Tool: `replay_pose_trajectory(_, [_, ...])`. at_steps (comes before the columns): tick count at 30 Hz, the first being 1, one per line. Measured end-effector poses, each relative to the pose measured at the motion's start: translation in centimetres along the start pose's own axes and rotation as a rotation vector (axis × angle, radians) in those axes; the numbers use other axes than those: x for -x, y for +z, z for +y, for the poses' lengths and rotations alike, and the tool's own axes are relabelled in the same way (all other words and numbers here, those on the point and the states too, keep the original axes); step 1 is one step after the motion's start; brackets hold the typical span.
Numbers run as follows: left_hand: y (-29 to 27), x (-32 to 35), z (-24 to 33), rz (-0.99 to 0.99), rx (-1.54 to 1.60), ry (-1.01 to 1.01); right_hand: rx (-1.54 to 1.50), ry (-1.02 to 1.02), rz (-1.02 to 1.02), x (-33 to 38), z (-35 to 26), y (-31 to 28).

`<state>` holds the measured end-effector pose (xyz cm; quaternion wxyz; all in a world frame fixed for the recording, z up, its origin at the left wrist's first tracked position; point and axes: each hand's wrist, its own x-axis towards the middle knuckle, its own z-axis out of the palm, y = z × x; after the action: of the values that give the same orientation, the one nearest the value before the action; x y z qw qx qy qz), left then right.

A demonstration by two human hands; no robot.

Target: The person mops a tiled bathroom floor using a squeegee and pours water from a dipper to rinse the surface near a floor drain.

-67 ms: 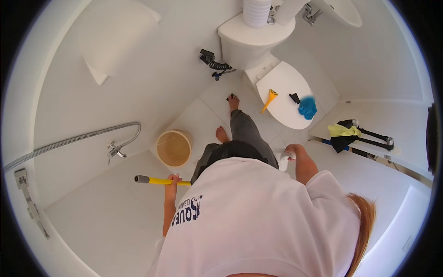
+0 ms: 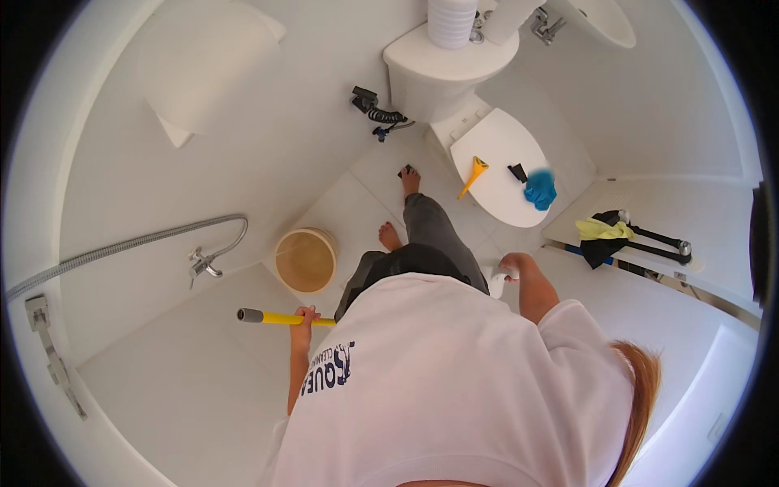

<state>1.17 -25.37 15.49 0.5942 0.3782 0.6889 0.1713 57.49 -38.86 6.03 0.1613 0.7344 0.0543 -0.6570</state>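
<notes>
My left hand (image 2: pixel 303 317) is closed round a yellow pole (image 2: pixel 280 318) with a grey end cap. The pole lies roughly level beside my hip, and its other end is hidden behind my body. On my other side, my right hand (image 2: pixel 511 266) is closed on a white object (image 2: pixel 497 281). My shirt and leg hide part of this object, so its kind is unclear. Near my left hand, a round cream bucket (image 2: pixel 333 251) with brownish contents stands on the floor.
A closed toilet lid (image 2: pixel 507 191) bears a yellow scraper-like tool (image 2: pixel 475 174), a small black piece (image 2: pixel 518 172) and a blue cloth (image 2: pixel 540 190). Yellow and black cloths (image 2: pixel 604 230) hang on a bar at right. A shower hose (image 2: pixel 146 242) runs along the left wall.
</notes>
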Motion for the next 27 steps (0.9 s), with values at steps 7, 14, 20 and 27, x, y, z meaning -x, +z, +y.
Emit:
replay_pose_trajectory(7, [-1.1,-0.5,-2.6,0.035,0.192,0.071,-0.083,-0.069,0.092,1.6,-1.4,-0.5])
replay_pose_trajectory(14, [-0.1,-4.7,-0.1,0.048,0.105,0.079,-0.141,-0.065,0.171,1.1,-1.5,-2.5])
replay_pose_trajectory(20, [2.8,-7.1,3.2,0.053,0.019,0.082,0.290,-0.262,0.217,1.0,-0.7,-2.3])
replay_pose_trajectory(27, [3.8,-7.9,3.3,-0.003,0.008,0.060,0.427,-0.465,0.134,-2.2,3.2,-2.8])
